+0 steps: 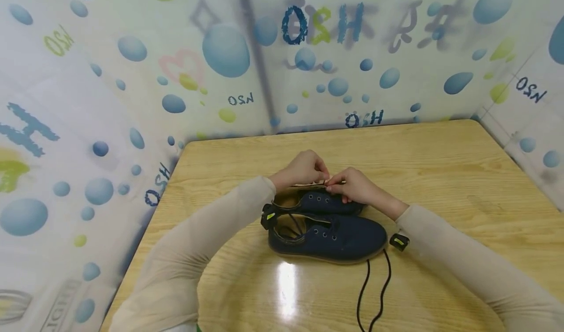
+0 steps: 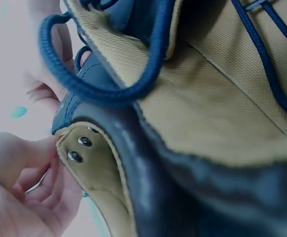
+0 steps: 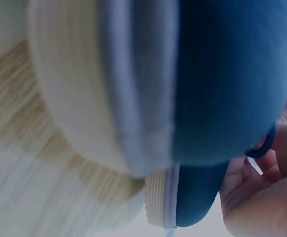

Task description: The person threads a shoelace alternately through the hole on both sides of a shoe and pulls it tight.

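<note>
Two navy shoes lie side by side with toes to the right in the head view. Over the far shoe, my left hand pinches the edge of the eyelet flap, its tan lining and metal eyelets showing in the left wrist view. My right hand is close beside it, fingers bent at the lacing, with a dark shoelace looping by them in the right wrist view; the fingertips are partly hidden. Nearest me is the other shoe, which neither hand holds.
Two black lace ends trail from near the near shoe's toe towards the front of the wooden table. Printed curtains stand along the table's back and sides. Each wrist wears a small black camera.
</note>
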The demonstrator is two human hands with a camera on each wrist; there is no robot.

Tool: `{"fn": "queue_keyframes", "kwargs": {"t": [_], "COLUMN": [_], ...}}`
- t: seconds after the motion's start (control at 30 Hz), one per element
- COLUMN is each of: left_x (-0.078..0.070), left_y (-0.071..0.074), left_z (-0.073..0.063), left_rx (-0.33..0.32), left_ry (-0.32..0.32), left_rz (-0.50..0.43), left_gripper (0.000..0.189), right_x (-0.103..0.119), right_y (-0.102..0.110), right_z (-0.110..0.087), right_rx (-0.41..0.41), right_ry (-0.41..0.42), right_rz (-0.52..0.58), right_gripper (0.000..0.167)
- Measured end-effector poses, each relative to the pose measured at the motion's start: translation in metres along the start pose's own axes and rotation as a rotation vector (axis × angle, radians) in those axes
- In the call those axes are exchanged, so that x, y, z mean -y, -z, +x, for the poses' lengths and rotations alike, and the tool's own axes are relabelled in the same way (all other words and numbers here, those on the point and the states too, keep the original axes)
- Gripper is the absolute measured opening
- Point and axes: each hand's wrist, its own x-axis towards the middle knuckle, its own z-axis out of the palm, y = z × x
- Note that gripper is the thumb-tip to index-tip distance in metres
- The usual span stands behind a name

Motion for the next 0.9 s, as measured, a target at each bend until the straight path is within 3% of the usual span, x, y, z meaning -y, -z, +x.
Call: {"fn": "queue_keyframes", "kwargs": {"t": [0.1,0.3,0.4,0.5,0.6,0.9], "left_x": [-0.007,-0.036,-0.051,-0.063,-0.07,-0.071], "left_y": [0.007,0.038,0.054,0.067,0.074,0.074], "left_z": [-0.002,-0.014,-0.023,-0.032,-0.041,-0.064], "left_rx": [-0.081,-0.197,-0.266,-0.318,-0.33,-0.336], "left_ry": [-0.002,-0.057,-0.11,-0.177,-0.25,-0.438], "left_rz": [-0.146,-0.679,-0.813,-0.881,-0.911,-0.842], "left_gripper": [0.018,0.019,0.015,0.011,0.01,0.015], "right_x": [0.0,0.0,0.0,-0.001,-0.001,0.0], "right_y": [0.001,0.001,0.001,0.002,0.002,0.002], "right_z": [0.001,0.0,0.0,0.0,0.001,-0.002], "right_rx": [0.012,0.024,0.024,0.021,0.012,0.011], "right_ry": [0.002,0.005,0.013,0.018,0.018,0.008], "right_rz": [0.012,0.033,0.028,0.028,0.027,0.031], "right_gripper": [0.022,0.024,0.025,0.025,0.025,0.026]}}
